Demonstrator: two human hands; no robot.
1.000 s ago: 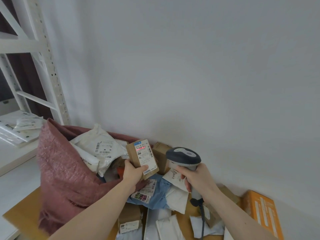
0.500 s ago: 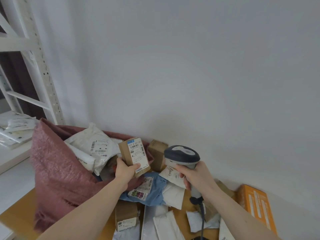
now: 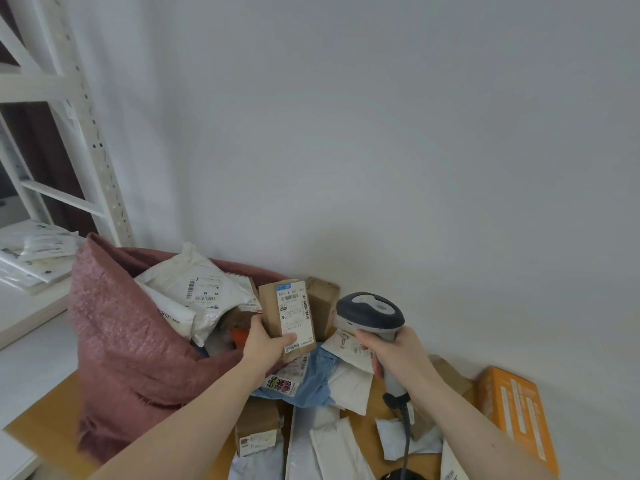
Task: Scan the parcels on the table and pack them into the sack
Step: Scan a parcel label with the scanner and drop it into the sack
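Observation:
My left hand (image 3: 266, 344) grips a small brown cardboard parcel (image 3: 287, 315) by its lower end, label facing me, held upright just right of the sack's mouth. My right hand (image 3: 393, 355) holds the grey barcode scanner (image 3: 370, 313) by its handle, its head beside the parcel and its cable hanging down. The pink woven sack (image 3: 121, 344) stands open at the left, holding white mailers (image 3: 197, 289) and boxes. Loose parcels lie on the wooden table (image 3: 45, 424): a blue mailer (image 3: 318, 379), white mailers (image 3: 349, 384) and a small brown box (image 3: 258, 426).
An orange box (image 3: 516, 410) lies at the table's right edge by the white wall. Another brown box (image 3: 322, 303) stands behind the held parcel. A white metal rack (image 3: 79, 109) rises at the left, with packets on a shelf (image 3: 34, 251).
The red scan line seen on the label a second ago is gone. My left hand has carried the parcel a little left toward the sack; the scanner stays put.

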